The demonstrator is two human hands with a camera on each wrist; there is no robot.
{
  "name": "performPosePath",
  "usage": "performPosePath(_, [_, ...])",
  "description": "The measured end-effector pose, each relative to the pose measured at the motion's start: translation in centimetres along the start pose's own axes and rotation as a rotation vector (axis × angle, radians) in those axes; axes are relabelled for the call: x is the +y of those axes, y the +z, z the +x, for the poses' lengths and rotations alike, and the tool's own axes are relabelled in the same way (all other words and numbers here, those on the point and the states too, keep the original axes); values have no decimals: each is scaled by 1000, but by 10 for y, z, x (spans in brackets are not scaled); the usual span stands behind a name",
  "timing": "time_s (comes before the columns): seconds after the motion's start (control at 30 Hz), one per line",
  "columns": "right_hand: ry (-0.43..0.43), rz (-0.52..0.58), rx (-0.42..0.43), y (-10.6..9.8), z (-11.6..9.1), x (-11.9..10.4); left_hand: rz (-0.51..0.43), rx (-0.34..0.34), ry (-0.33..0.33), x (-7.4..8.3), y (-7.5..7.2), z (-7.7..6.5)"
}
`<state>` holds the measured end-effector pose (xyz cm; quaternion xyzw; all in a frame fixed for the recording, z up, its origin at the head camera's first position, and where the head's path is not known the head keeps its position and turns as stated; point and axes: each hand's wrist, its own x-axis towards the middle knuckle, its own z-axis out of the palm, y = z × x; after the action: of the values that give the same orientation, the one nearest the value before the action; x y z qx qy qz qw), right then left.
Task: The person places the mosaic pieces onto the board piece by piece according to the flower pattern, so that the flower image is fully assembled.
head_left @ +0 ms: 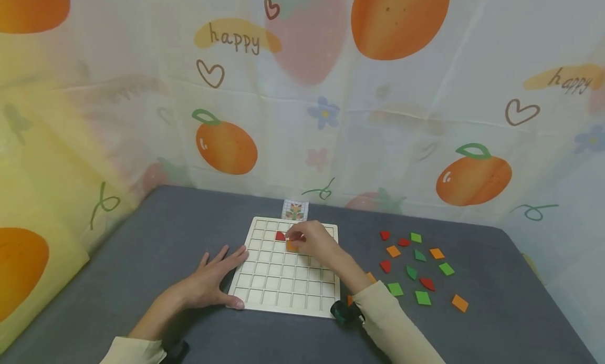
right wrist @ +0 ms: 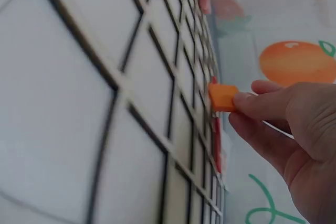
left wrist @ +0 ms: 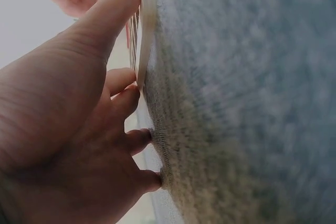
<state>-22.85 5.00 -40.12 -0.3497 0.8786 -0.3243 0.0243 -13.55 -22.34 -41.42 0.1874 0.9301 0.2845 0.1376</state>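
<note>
My right hand (head_left: 315, 242) pinches an orange square tile (right wrist: 223, 97) between thumb and fingertips, over the upper part of a white grid board (head_left: 271, 284). In the right wrist view, the tile is at the grid surface; whether it sits in a cell I cannot tell. A red piece (head_left: 280, 236) lies on the board just left of the tile. Fingers spread, my left hand (head_left: 208, 284) rests along the board's left edge, with its thumb at the near left corner. In the left wrist view, some fingertips of this hand (left wrist: 89, 129) touch the cloth beside the board.
Loose red, green and orange pieces (head_left: 423, 298) lie scattered on the grey table (head_left: 510, 311) to the right. Some are partly covered by my right forearm. Behind the board is a small pattern card (head_left: 295, 210). A printed fruit curtain (head_left: 402, 117) hangs at the back.
</note>
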Motion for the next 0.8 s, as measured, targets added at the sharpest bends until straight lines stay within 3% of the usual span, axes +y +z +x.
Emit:
performPosePath(0.23, [66,-49,-14,7,1,3,-6,3,3,-2,1,-1])
performPosePath(0.8, [67,-69,12,11,1,0,-27,4,5,-2,0,-2])
